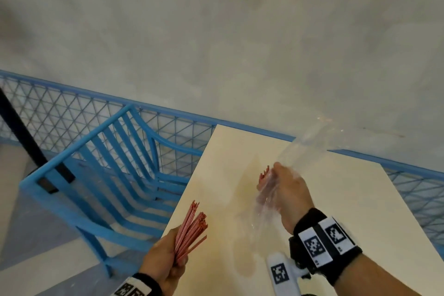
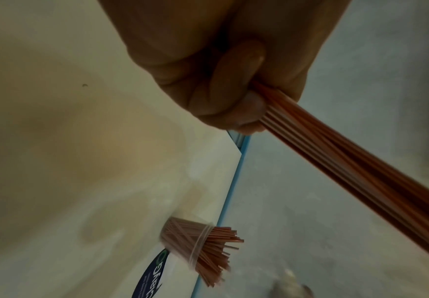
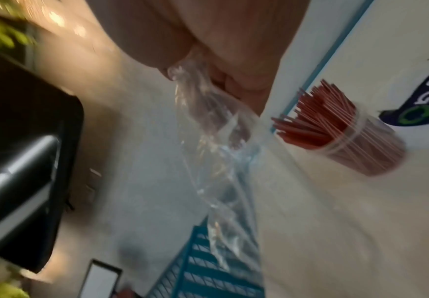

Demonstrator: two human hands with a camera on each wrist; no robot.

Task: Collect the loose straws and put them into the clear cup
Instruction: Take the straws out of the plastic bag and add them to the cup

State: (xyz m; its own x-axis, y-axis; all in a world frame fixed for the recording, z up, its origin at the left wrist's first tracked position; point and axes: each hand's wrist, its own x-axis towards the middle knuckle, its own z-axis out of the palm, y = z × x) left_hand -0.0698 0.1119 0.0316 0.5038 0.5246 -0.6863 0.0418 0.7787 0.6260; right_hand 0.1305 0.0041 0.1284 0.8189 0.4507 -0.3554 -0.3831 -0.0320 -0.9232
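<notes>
My left hand (image 1: 163, 257) grips a bundle of thin red straws (image 1: 189, 228) over the table's left edge; the left wrist view shows my fingers (image 2: 223, 84) curled round the straws (image 2: 348, 167). The clear cup (image 1: 262, 197) stands on the table with several red straws in it. It is partly hidden behind my right hand (image 1: 288, 190) and shows plainly in the wrist views (image 2: 182, 242) (image 3: 361, 149). My right hand pinches a crumpled clear plastic wrapper (image 1: 310, 144) (image 3: 208, 125) raised above the table beside the cup.
The cream table top (image 1: 336, 211) runs from the near edge to a blue-trimmed wall. A blue slatted chair (image 1: 108, 175) stands close to the table's left side, with blue wire mesh (image 1: 60, 113) behind it. A printed logo (image 3: 417, 113) lies near the cup.
</notes>
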